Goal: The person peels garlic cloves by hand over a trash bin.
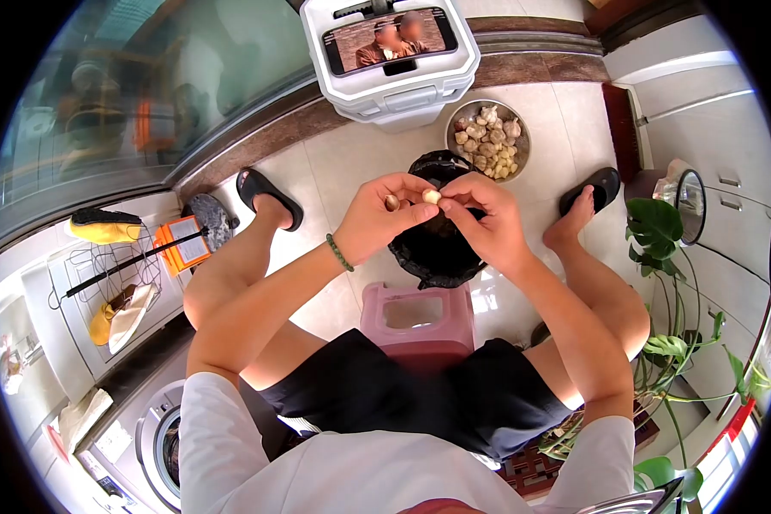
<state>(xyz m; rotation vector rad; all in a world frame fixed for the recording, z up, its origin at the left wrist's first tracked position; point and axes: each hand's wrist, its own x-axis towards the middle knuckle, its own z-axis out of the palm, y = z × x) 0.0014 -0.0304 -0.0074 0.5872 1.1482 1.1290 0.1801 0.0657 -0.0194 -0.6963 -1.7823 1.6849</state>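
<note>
My left hand [384, 216] and my right hand [486, 221] meet above a bin. Between their thumbs and fingertips is a pale garlic clove [432, 196], pinched from both sides. A second, brownish piece, seemingly an unpeeled clove [391, 203], rests in the curled fingers of my left hand. Directly below is the bin lined with a black bag [441, 261]; its inside is dark and hard to make out. Just beyond it on the floor, a metal bowl [525, 154] holds several garlic bulbs and loose cloves [491, 137].
A pink plastic stool [415, 330] stands between my legs. Ahead, a phone [391, 40] lies on a white-grey container [394, 98]. At the right are a trailing plant [660, 227] and white cabinets [720, 171]; at the left, a wire rack [116, 270] and a washing machine [158, 441].
</note>
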